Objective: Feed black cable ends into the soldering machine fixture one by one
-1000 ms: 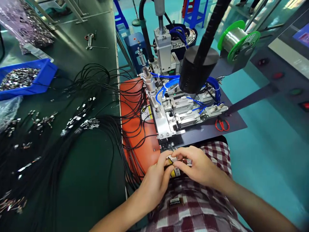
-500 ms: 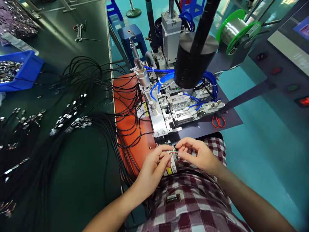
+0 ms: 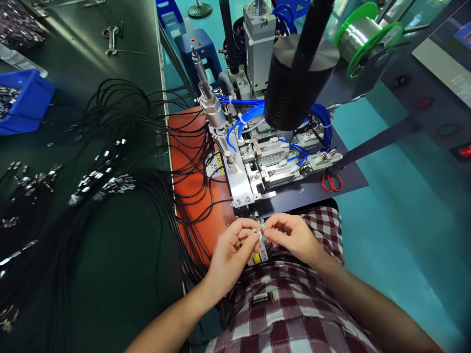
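Observation:
My left hand [image 3: 231, 256] is closed in a pinch on thin coloured wires [image 3: 261, 227], which look like the stripped end of a cable. Opposite it, my right hand [image 3: 292, 239] pinches the same wires, its fingertips almost touching the left ones. Fingers hide most of the wires. Both hands are just in front of the metal machine [image 3: 239, 189], over a label with a yellow patch [image 3: 257, 258]. Black cables [image 3: 191, 196] run across the orange surface [image 3: 200, 230] to the left of my hands.
Bundles of cables with metal connectors [image 3: 97, 179] lie on the dark table [image 3: 117, 255] at left, with a blue bin [image 3: 27, 110] and a wrench [image 3: 111, 41] behind. Red-handled scissors [image 3: 331, 183] lie right of the machine. A black cylinder [image 3: 296, 88] hangs overhead near a wire spool [image 3: 362, 39].
My right hand has shifted slightly left, closing the gap to my left hand, and less of the wires shows between them. The camera view has shifted a little.

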Available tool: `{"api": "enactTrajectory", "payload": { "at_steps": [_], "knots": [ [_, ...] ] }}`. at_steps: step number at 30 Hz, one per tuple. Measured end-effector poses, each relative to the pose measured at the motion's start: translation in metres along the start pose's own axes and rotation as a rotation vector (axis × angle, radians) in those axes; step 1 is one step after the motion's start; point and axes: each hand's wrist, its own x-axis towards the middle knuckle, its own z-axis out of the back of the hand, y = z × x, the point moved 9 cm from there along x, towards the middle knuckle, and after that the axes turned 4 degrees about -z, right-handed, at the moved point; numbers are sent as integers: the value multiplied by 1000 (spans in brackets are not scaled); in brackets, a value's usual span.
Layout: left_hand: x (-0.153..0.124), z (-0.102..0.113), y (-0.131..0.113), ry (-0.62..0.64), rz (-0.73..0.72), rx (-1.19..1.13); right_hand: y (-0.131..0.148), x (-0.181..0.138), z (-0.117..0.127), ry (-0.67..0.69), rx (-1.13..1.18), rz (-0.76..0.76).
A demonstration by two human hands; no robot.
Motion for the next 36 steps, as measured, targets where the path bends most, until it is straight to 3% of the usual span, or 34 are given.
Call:
{"api": "enactTrajectory", "payload": {
  "at_steps": [5,12,17,26,36],
  "knots": [
    [0,0,0,-1,-27,-71,2,-4,-4,-25,-72,71],
    [2,8,7,-143,-18,-202,2,-7,-6,-56,-167,157],
    [4,4,14,-80,49,-221,5,-7,-4,-82,-216,189],
    [2,5,10,-135,75,-126,-8,4,0,33,121,5],
    [2,7,10,-135,55,-116,-16,3,-5,69,209,-49]
  ]
}}
